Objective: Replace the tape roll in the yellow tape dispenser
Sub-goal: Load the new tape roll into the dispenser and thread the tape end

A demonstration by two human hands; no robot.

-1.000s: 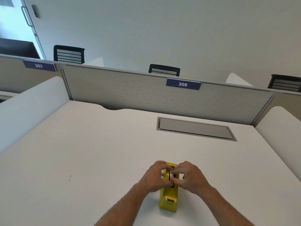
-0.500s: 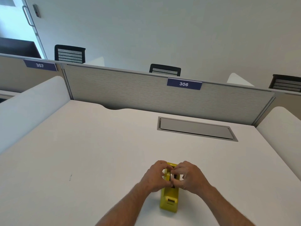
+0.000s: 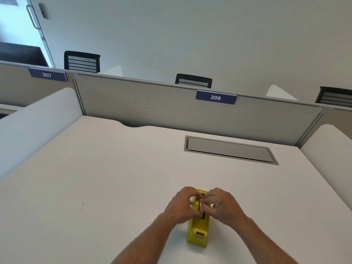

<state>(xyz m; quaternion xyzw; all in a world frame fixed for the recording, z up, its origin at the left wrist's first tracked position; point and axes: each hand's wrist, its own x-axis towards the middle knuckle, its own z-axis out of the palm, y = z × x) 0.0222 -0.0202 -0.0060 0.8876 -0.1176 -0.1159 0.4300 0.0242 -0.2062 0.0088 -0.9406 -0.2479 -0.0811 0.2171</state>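
A yellow tape dispenser [image 3: 198, 232] stands on the white desk [image 3: 95, 187] near its front edge, its cutter end toward me. My left hand [image 3: 182, 204] and my right hand [image 3: 222, 205] meet over the dispenser's middle from either side. Their fingertips pinch a whitish tape roll [image 3: 201, 206] that sits in the dispenser's dark slot. Most of the roll is hidden by my fingers.
A grey cable hatch [image 3: 228, 149] is set into the desk behind the dispenser. A grey partition [image 3: 171, 111] with a "306" label closes the back; white side dividers [image 3: 34, 121] flank the desk. Black chair backs [image 3: 193, 81] show beyond.
Both hands stay on the roll at the dispenser; the fingers shifted only slightly. The dispenser has not moved.
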